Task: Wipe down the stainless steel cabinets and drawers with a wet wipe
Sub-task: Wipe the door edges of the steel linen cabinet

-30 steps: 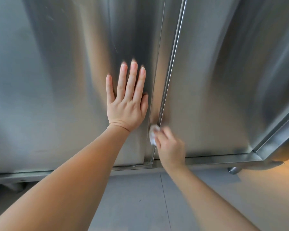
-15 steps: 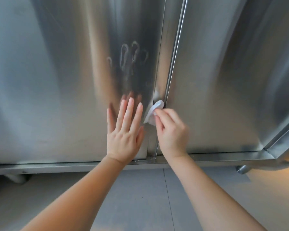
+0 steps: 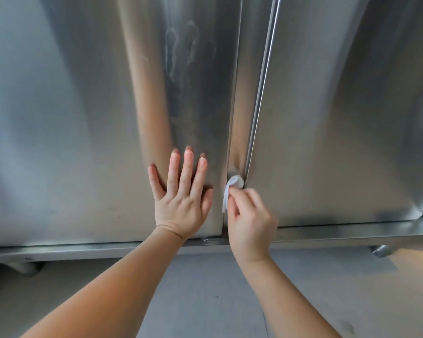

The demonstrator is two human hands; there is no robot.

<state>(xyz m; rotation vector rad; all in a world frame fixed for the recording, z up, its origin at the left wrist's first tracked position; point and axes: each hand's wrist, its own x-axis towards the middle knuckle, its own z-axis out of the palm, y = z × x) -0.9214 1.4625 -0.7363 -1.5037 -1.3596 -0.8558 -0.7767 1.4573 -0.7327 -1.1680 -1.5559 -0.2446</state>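
Left hand (image 3: 181, 203) flat, fingers spread, on the cabinet door (image 3: 83, 118); right hand (image 3: 250, 220) pinches the wet wipe (image 3: 232, 189) against that door's right edge.

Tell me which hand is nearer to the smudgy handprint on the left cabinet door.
Left. The left hand lies flat on the left cabinet door straight below the handprint. The right hand is lower and further right, holding the wet wipe at the door seam.

Two stainless steel cabinet doors, left (image 3: 71, 118) and right (image 3: 340, 118); two hands, left (image 3: 182, 198) and right (image 3: 250, 220); one white wet wipe (image 3: 232, 189); two cabinet feet (image 3: 381, 250).
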